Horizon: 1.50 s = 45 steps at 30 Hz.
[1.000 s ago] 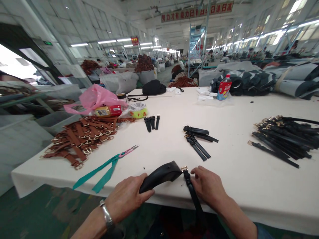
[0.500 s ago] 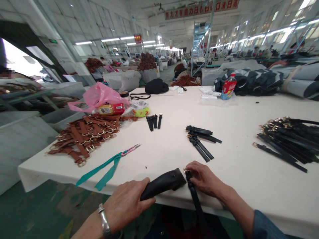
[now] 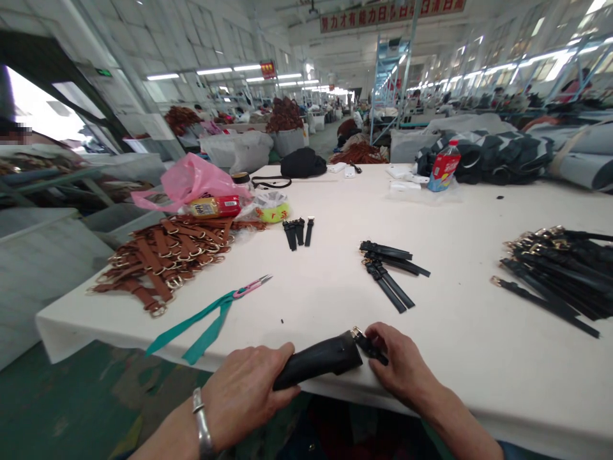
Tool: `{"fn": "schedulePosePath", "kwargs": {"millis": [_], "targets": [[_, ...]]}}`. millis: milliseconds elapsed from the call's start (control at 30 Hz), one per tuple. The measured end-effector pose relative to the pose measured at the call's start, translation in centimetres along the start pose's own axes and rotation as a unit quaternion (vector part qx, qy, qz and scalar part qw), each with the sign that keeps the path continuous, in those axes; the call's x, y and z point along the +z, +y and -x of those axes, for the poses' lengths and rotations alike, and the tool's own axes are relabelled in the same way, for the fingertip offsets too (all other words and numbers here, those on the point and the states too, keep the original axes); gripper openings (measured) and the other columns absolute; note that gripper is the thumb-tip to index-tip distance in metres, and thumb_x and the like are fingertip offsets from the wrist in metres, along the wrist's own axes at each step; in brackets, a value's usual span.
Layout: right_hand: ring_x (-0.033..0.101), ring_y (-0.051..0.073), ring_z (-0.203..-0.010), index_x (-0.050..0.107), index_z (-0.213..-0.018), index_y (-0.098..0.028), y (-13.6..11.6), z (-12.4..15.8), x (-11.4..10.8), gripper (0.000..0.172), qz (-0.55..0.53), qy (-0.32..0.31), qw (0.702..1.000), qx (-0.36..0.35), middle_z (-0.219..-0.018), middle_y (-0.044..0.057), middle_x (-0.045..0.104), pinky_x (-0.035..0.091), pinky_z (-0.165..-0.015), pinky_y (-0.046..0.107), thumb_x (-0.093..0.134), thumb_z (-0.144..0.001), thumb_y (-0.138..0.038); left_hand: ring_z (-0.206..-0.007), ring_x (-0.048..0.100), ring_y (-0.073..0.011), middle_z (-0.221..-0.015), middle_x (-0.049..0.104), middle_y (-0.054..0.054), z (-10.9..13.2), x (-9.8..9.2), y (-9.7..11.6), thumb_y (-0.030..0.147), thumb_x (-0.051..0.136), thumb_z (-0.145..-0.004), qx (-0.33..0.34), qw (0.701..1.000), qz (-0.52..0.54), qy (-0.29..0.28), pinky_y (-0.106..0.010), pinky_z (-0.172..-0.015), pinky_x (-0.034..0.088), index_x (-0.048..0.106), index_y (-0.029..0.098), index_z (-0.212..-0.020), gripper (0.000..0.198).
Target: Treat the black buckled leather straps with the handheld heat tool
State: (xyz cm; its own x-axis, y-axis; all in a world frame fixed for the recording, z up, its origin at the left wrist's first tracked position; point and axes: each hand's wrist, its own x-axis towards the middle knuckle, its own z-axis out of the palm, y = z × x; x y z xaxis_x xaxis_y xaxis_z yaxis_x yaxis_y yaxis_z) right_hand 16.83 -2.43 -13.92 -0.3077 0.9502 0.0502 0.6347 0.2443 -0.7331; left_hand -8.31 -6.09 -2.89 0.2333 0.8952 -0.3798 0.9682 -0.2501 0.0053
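My left hand, with a silver bracelet on its wrist, is closed around one end of a wide, curved black leather piece. The far end of that piece points right, over the front edge of the table. My right hand pinches a short black buckle strap; its gold buckle touches or nearly touches the end of the leather piece. The strap's lower part is hidden behind my right fingers. Just beyond lie several black buckle straps on the white tabletop.
Pink-handled thread snips tied with green ribbon lie left. Behind them is a heap of brown buckle straps, beside a pink plastic bag. A pile of black straps sits right; a red-capped bottle stands farther back.
The strap in my right hand has swung from hanging over the table edge to lying across under my fingers. Its buckle has come up against the leather piece's end.
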Motion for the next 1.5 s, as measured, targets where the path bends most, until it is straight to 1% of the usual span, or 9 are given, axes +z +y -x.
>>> {"fn": "schedulePosePath", "kwargs": {"millis": [100, 300, 433, 633, 800, 933, 1100, 1267, 1500], "targets": [[0.051, 0.017, -0.08, 0.05, -0.092, -0.024, 0.3, 0.4, -0.2, 0.038, -0.005, 0.003, 1.0, -0.001, -0.085, 0.001, 0.056, 0.04, -0.073, 0.031, 0.047, -0.058, -0.006, -0.086, 0.06, -0.0311, -0.09, 0.065, -0.006, -0.3, -0.1, 0.5, 0.045, 0.047, -0.079, 0.002, 1.0, -0.027, 0.003, -0.044, -0.072, 0.043, 0.051, 0.026, -0.105, 0.033], [0.051, 0.016, -0.081, 0.052, -0.093, -0.024, 0.3, 1.1, -0.5, 0.038, -0.013, -0.003, 1.0, -0.016, -0.084, 0.001, 0.055, 0.04, -0.074, 0.031, 0.044, -0.061, -0.003, -0.077, 0.061, -0.0285, -0.084, 0.065, -0.005, -0.6, -1.3, 1.1, 0.043, 0.044, -0.08, 0.017, 0.998, -0.054, 0.019, -0.04, -0.066, 0.045, 0.051, 0.025, -0.096, 0.025], [0.051, 0.016, -0.08, 0.052, -0.092, -0.024, 0.6, 1.2, -0.5, 0.036, -0.031, -0.005, 0.999, -0.035, -0.084, 0.002, 0.054, 0.041, -0.074, 0.031, 0.043, -0.064, -0.003, -0.079, 0.061, -0.0281, -0.085, 0.065, -0.006, -0.8, -2.0, 1.6, 0.041, 0.046, -0.079, 0.019, 0.998, -0.057, -0.002, -0.04, -0.068, 0.045, 0.052, 0.024, -0.096, 0.024], [0.049, 0.018, -0.085, 0.053, -0.093, -0.022, 1.6, 1.3, -0.2, 0.035, -0.062, 0.038, 0.995, -0.075, -0.088, 0.003, 0.057, 0.041, -0.077, 0.033, 0.049, -0.063, -0.004, -0.08, 0.061, -0.0298, -0.084, 0.065, -0.007, -1.3, -2.9, 1.9, 0.039, 0.047, -0.079, 0.039, 0.996, -0.075, -0.015, -0.043, -0.07, 0.045, 0.052, 0.024, -0.098, 0.025], [0.049, 0.019, -0.085, 0.056, -0.09, -0.023, 1.9, 1.3, -0.4, 0.032, -0.079, 0.034, 0.994, -0.073, -0.085, 0.002, 0.058, 0.04, -0.076, 0.034, 0.05, -0.064, -0.005, -0.083, 0.06, -0.0315, -0.086, 0.065, -0.007, -2.4, -3.7, 2.1, 0.039, 0.05, -0.078, 0.057, 0.994, -0.093, -0.027, -0.047, -0.073, 0.045, 0.053, 0.023, -0.101, 0.028], [0.05, 0.018, -0.084, 0.056, -0.086, -0.022, 2.2, 1.2, -0.4, 0.029, -0.096, 0.032, 0.994, -0.045, -0.085, 0.001, 0.057, 0.041, -0.076, 0.033, 0.052, -0.063, -0.005, -0.08, 0.061, -0.0326, -0.083, 0.065, -0.007, -3.4, -3.7, 1.8, 0.041, 0.048, -0.078, 0.085, 0.991, -0.105, -0.017, -0.047, -0.07, 0.046, 0.054, 0.023, -0.099, 0.028], [0.049, 0.016, -0.08, 0.055, -0.079, -0.022, 2.0, 1.2, -0.3, 0.023, -0.099, 0.026, 0.994, -0.036, -0.08, 0.0, 0.056, 0.04, -0.073, 0.031, 0.052, -0.063, -0.005, -0.08, 0.061, -0.0318, -0.084, 0.065, -0.007, -3.3, -3.2, 0.8, 0.04, 0.049, -0.077, 0.084, 0.991, -0.099, -0.012, -0.046, -0.07, 0.047, 0.054, 0.024, -0.097, 0.026], [0.048, 0.015, -0.078, 0.053, -0.077, -0.021, 1.7, 1.3, -0.4, 0.022, -0.096, 0.026, 0.995, -0.029, -0.078, 0.0, 0.055, 0.039, -0.07, 0.03, 0.053, -0.063, -0.004, -0.076, 0.062, -0.0315, -0.08, 0.065, -0.006, -3.3, -3.6, 1.3, 0.038, 0.047, -0.078, 0.106, 0.988, -0.111, -0.005, -0.046, -0.067, 0.047, 0.053, 0.023, -0.093, 0.022], [0.047, 0.015, -0.076, 0.052, -0.072, -0.02, 1.8, 1.2, -0.5, 0.018, -0.092, 0.018, 0.995, -0.039, -0.075, 0.0, 0.053, 0.037, -0.067, 0.03, 0.053, -0.064, -0.004, -0.074, 0.062, -0.0291, -0.078, 0.065, -0.005, -3.2, -3.8, 1.0, 0.036, 0.048, -0.077, 0.103, 0.988, -0.116, 0.004, -0.042, -0.065, 0.048, 0.053, 0.024, -0.091, 0.019]]}}
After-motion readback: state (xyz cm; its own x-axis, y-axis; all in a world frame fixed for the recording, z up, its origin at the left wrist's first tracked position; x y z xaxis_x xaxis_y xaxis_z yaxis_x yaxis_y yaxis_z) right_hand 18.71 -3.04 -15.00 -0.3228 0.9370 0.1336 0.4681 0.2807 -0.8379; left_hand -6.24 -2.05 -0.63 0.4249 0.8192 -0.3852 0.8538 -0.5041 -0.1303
